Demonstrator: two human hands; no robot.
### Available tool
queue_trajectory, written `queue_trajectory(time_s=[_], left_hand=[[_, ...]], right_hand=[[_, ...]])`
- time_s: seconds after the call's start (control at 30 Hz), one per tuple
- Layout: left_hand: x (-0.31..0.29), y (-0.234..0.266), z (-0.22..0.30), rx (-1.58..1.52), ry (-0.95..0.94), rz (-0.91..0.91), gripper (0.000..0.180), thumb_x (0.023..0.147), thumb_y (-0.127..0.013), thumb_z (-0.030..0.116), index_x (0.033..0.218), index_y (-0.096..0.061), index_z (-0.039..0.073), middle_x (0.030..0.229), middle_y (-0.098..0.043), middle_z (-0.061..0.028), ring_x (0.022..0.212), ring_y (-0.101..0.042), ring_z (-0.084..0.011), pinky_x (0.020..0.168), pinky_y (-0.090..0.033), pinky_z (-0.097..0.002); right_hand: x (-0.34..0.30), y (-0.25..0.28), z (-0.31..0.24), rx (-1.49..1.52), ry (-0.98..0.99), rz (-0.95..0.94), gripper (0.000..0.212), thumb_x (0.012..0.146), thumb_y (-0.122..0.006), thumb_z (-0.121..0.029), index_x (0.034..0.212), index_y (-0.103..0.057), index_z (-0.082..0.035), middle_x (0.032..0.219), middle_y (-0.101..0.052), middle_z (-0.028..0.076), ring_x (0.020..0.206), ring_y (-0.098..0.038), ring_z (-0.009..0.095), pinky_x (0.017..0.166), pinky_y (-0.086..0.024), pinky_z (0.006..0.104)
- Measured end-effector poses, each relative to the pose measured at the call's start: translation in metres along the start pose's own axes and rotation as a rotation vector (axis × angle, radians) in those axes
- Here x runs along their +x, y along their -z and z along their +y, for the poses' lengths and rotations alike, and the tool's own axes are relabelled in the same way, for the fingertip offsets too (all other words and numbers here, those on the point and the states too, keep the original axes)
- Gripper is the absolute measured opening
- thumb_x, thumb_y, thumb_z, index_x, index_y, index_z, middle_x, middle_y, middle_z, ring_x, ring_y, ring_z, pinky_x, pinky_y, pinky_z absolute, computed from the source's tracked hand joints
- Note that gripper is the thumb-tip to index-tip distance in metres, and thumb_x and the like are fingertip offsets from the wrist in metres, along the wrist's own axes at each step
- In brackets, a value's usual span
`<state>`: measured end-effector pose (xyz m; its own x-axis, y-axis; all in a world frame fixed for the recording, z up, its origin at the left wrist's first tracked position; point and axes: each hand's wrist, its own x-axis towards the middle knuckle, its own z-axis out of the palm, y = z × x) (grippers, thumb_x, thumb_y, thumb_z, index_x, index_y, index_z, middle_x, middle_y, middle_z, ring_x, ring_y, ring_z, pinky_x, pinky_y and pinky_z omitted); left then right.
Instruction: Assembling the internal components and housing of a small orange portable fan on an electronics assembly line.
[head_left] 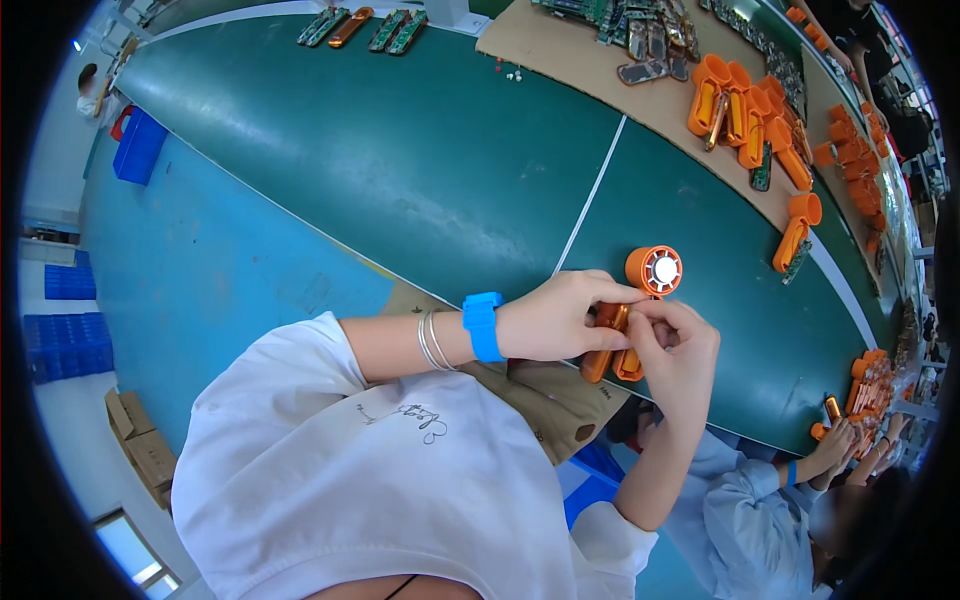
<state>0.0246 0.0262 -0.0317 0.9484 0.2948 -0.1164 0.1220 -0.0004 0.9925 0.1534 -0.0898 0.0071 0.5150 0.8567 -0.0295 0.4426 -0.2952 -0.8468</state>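
Note:
Over the near edge of the green table, both my hands work on an orange handheld fan (655,271), its round head showing a white spoked disc. My left hand (550,315), with a blue wristband, is closed around a shiny amber battery-like piece (597,366) beside the fan's opened handle (628,366). From the right, my right hand (685,345) pinches at the handle, thumb and fingers close to my left fingertips. What lies between those fingertips is hidden.
Several orange fan housings (745,110) and circuit boards (650,40) lie on cardboard (560,55) at the back right. Green boards (398,32) sit at the far edge. One housing (795,235) is nearer. At right, a co-worker's hands (845,445) handle orange parts.

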Motion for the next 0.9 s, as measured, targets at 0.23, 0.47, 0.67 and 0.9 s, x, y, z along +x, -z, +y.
queue_trajectory(time_s=[0.23,0.47,0.67,0.9], left_hand=[[0.001,0.015,0.005,-0.427,0.081,-0.027,0.041,0.083,-0.07,0.005,0.119,-0.053,-0.002,0.109,-0.06,-0.0087,0.102,-0.058,-0.0153,0.091,-0.047,-0.0284],[0.0,0.0,0.015,-0.488,0.111,0.049,0.037,0.09,-0.062,0.009,0.124,-0.052,-0.002,0.113,-0.055,-0.0105,0.103,-0.058,-0.0169,0.092,-0.049,-0.0294],[0.003,-0.005,0.015,-0.525,-0.062,0.144,0.036,0.094,-0.055,0.009,0.128,-0.049,-0.002,0.107,-0.053,-0.0094,0.102,-0.058,-0.0173,0.088,-0.053,-0.0302],[-0.003,-0.014,-0.007,0.118,-0.362,0.305,0.026,0.087,-0.06,0.0,0.113,-0.059,-0.001,0.097,-0.058,-0.011,0.085,-0.061,-0.0181,0.073,-0.052,-0.0289]], right_hand=[[-0.038,0.002,-0.016,-0.075,0.156,0.295,0.032,0.073,-0.07,-0.002,0.104,-0.063,-0.001,0.095,-0.059,0.011,0.062,-0.052,0.012,0.055,-0.044,0.0242],[-0.068,-0.037,-0.031,-0.949,0.315,0.291,0.044,0.073,-0.077,-0.019,0.108,-0.058,0.0,0.101,-0.06,0.015,0.079,-0.063,0.029,0.063,-0.052,0.0343],[-0.059,-0.013,-0.04,-0.787,0.215,0.332,0.03,0.085,-0.064,-0.012,0.111,-0.06,0.004,0.084,-0.064,0.015,0.06,-0.061,0.025,0.051,-0.049,0.03],[-0.047,0.022,-0.014,0.282,-0.24,0.345,0.031,0.096,-0.05,-0.015,0.113,-0.06,0.009,0.075,-0.066,0.014,0.051,-0.057,0.01,0.043,-0.042,0.0209]])
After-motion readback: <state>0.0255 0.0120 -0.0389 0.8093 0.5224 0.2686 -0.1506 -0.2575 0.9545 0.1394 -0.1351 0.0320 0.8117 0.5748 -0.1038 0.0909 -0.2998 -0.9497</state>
